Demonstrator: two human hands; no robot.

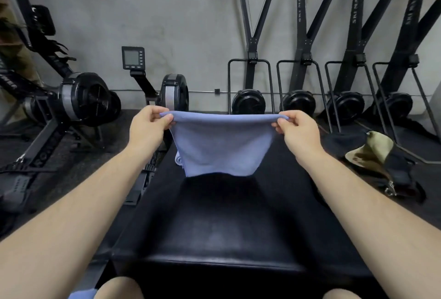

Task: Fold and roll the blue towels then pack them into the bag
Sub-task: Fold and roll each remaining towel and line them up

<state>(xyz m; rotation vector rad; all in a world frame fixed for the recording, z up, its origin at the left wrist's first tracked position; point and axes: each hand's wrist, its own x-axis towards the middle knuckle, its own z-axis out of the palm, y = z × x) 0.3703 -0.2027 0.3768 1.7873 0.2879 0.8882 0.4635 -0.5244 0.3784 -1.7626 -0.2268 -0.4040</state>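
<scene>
A blue towel (220,146) hangs stretched between both hands above the far half of a black padded bench (238,222). My left hand (149,126) pinches its top left corner. My right hand (297,129) pinches its top right corner. The towel's lower edge hangs just above the bench surface. A paler blue piece of cloth (178,159) peeks out behind its lower left edge. An olive and black bag (368,150) lies open on the floor to the right of the bench. More blue cloth (82,295) shows at the bottom edge, beside my knee.
Two black rowing machines (78,100) stand on the floor to the left, one close against the bench. Several ski machines (300,79) line the grey wall behind. My knees (119,289) sit at the near end of the bench.
</scene>
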